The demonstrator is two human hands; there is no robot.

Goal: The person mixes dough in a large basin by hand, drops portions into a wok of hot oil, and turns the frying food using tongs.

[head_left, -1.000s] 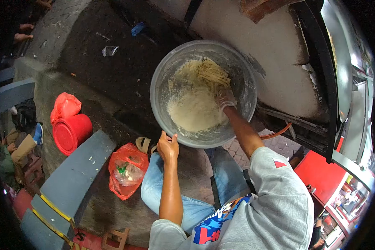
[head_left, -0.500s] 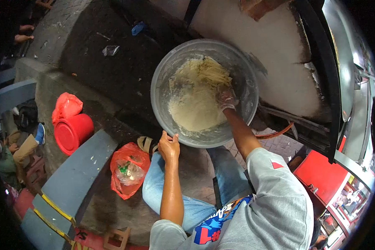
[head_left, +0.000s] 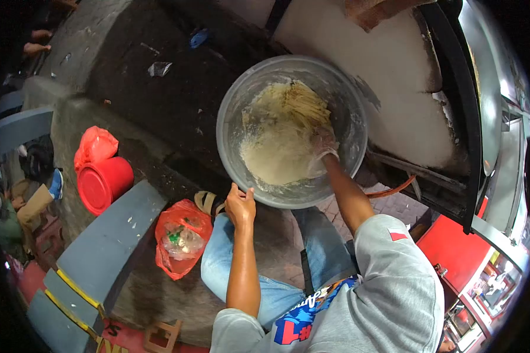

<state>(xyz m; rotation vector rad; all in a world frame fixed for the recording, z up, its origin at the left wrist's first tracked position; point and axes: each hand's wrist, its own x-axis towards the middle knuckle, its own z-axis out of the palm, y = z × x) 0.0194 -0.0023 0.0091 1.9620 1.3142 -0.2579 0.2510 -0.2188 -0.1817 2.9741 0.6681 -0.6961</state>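
A large grey basin [head_left: 229,159] stands before my knees. It holds pale flour [head_left: 272,159], with yellowish strands that look like noodles [head_left: 300,101] heaped toward the far right side. My left hand [head_left: 240,206] grips the near left rim, thumb and fingers closed on the edge. Inside the basin, at the right, my right hand [head_left: 324,144] wears a clear plastic glove and touches the floury mass beside the strands. Its fingers are blurred and partly sunk in, so their closure is unclear.
Left of my knee lies an open red plastic bag [head_left: 184,241] with clear bags inside. Beyond it are a grey bench [head_left: 109,241] and a red bucket [head_left: 105,183]. A dark-framed stand [head_left: 471,117] borders the basin's right. Other people sit far left.
My gloved right hand has shifted slightly toward me and to the right within the basin. My left hand stays on the rim. The view has moved a little.
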